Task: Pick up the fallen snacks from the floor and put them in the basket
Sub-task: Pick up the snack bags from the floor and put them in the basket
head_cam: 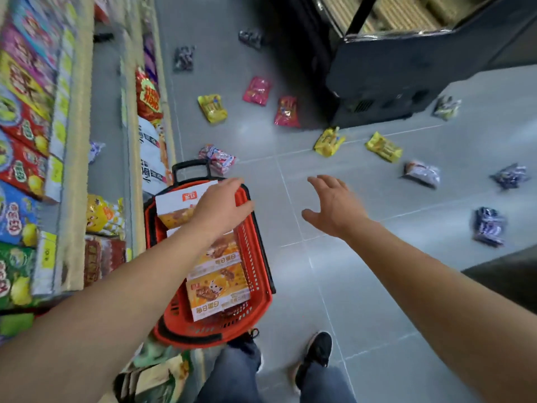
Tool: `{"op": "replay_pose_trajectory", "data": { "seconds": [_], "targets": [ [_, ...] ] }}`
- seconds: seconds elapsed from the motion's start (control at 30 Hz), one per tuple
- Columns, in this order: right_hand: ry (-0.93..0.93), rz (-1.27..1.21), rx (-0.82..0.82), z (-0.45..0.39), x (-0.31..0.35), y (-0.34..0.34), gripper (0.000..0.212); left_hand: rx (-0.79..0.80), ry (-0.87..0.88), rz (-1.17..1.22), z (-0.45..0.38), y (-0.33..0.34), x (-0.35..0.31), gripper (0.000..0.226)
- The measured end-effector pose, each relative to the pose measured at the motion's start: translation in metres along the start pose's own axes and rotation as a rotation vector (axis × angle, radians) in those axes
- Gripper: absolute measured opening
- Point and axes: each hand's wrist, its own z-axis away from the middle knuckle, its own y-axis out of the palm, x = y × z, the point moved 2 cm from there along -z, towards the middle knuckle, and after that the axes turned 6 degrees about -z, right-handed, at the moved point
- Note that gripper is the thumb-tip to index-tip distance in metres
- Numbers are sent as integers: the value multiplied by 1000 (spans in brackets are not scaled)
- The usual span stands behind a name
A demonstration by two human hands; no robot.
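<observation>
A red basket (259,266) with a black handle (190,167) stands on the grey floor beside the shelves. It holds several orange-and-white snack boxes (216,289). My left hand (220,206) is over the basket's far end, closed on the right edge of a tilted orange-and-white snack box (174,209). My right hand (334,209) hovers open over bare floor, fingers spread, holding nothing. Fallen packets lie ahead: a pink-blue one (218,158) just beyond the basket, yellow ones (212,107) (329,141) (383,147), a pink one (257,90), a red one (287,112), and purple ones (489,226) (510,176).
Stocked shelves (75,158) line the left side. A black chest cabinet (386,80) stands at the upper right, with dark packets (183,58) (250,37) lying left of it. A grey-purple packet (422,173) lies to the right. My shoes (318,351) are at the bottom, next to the basket.
</observation>
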Motion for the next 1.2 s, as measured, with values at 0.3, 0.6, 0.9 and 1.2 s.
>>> {"op": "replay_pose_trajectory", "data": {
  "seconds": [0.3,0.6,0.9,1.2],
  "targets": [
    [188,-94,-210,105,-144,-80,79,-41,195,-5,28,5,-192,64],
    [273,-155,-294,199,-307,-114,76,-88,293,4,59,62,-364,64],
    [342,-241,-328,207,-410,-143,73,-40,306,20,26,93,-462,65],
    [452,-285,-341,136,-518,-194,70,11,447,-77,-94,131,-567,68]
  ]
}}
